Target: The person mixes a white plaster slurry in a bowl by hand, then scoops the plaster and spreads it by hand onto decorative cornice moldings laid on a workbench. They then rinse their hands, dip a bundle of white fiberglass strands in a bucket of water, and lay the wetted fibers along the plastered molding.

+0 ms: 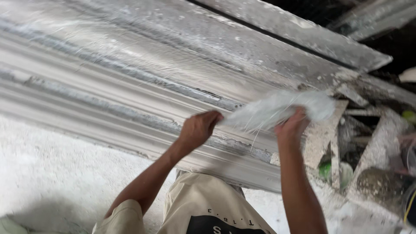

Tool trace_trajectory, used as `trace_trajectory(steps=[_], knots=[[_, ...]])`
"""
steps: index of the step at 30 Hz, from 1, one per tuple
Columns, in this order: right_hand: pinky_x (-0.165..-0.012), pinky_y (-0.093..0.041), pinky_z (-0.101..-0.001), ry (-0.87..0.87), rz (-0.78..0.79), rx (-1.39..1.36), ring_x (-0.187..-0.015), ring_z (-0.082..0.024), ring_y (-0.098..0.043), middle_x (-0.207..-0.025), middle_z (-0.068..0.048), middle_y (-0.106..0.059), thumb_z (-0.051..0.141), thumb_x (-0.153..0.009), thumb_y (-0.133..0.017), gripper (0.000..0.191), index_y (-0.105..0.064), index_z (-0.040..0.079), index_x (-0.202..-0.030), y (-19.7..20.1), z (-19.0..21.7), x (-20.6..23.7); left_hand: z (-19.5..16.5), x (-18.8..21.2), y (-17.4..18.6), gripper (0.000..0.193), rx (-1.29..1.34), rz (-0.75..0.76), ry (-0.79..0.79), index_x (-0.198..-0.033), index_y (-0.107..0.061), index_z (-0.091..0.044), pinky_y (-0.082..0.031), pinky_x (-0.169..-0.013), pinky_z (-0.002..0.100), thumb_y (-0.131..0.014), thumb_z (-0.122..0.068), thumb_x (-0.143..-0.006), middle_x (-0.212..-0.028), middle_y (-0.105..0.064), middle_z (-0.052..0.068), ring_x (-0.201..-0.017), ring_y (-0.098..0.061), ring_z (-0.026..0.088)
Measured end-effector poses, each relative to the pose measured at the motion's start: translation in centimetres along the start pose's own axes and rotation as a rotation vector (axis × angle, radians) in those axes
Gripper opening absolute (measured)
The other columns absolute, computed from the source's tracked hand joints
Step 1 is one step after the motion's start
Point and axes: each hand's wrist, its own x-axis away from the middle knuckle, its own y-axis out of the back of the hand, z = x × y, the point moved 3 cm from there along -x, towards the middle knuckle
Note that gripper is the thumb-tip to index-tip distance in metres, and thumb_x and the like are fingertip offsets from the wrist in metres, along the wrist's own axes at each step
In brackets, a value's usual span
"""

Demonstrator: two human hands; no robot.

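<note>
Both hands at centre frame: left hand [198,129] & right hand [294,125] each clenched on an end of a white fibre wad [277,110], held above the long ribbed plaster moulding [108,99].

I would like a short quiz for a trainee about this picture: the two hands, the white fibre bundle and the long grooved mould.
1. True or false: both hands grip the same bundle of white fibres.
2. Which hand holds the end of the bundle nearer the wooden planks: A) left hand, B) right hand?
3. What lies directly beneath the bundle and both hands?

Key
1. True: each hand holds one end, and the bundle stretches between them.
2. B: the right hand is closer to the wooden planks on the right side.
3. The long grooved mould, grey-white and ridged, running across the picture.
</note>
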Motion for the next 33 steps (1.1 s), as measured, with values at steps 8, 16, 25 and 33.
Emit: trace_trajectory(steps=[8, 16, 25, 33], knots=[[-0.105, -0.058, -0.0585, 0.448, 0.099, -0.186, -0.118, -0.036, -0.059, -0.123, -0.017, -0.054, 0.041, -0.102, -0.054, 0.05, -0.045, 0.003, -0.133, 6.7, 21.9, -8.0, 3.5, -8.0, 0.5, 0.016, -0.312, 0.044, -0.068, -0.102, -0.068, -0.008, -0.055, -0.057, 0.043, -0.058, -0.02, -0.107, -0.088, -0.077, 0.009, -0.076, -0.074, 0.029], [-0.11, -0.051, -0.0584, 0.475, -0.232, -0.079, -0.126, -0.037, -0.051, -0.132, -0.018, -0.045, 0.047, -0.101, -0.049, 0.058, -0.036, 0.005, -0.139, 8.1, 11.7, -1.2, -0.1, -7.1, -1.3, 0.042, -0.197, 0.056, -0.113, -0.137, -0.049, 0.01, -0.038, -0.126, 0.05, -0.035, -0.023, -0.116, -0.142, -0.054, 0.03, -0.137, -0.054, 0.043], [-0.115, -0.043, -0.0583, 0.498, -0.127, -0.072, -0.136, -0.039, -0.042, -0.143, -0.019, -0.034, 0.053, -0.099, -0.044, 0.068, -0.026, 0.007, -0.146, 2.0, 9.9, 0.8, -5.5, -5.3, -5.8, 0.025, 0.119, 0.131, -0.111, -0.103, -0.065, 0.0, -0.056, -0.062, 0.04, -0.055, -0.022, -0.107, -0.091, -0.073, 0.016, -0.073, -0.071, 0.03], [-0.12, -0.036, -0.0582, 0.53, 0.16, -0.271, -0.144, -0.04, -0.033, -0.152, -0.02, -0.025, 0.058, -0.097, -0.039, 0.077, -0.017, 0.008, -0.152, 12.1, 30.0, -3.1, 0.5, -9.7, -11.7, 0.028, -0.245, 0.324, -0.012, -0.112, -0.061, 0.0, -0.056, -0.062, 0.044, -0.046, -0.023, -0.109, -0.102, -0.073, 0.017, -0.082, -0.07, 0.03]])
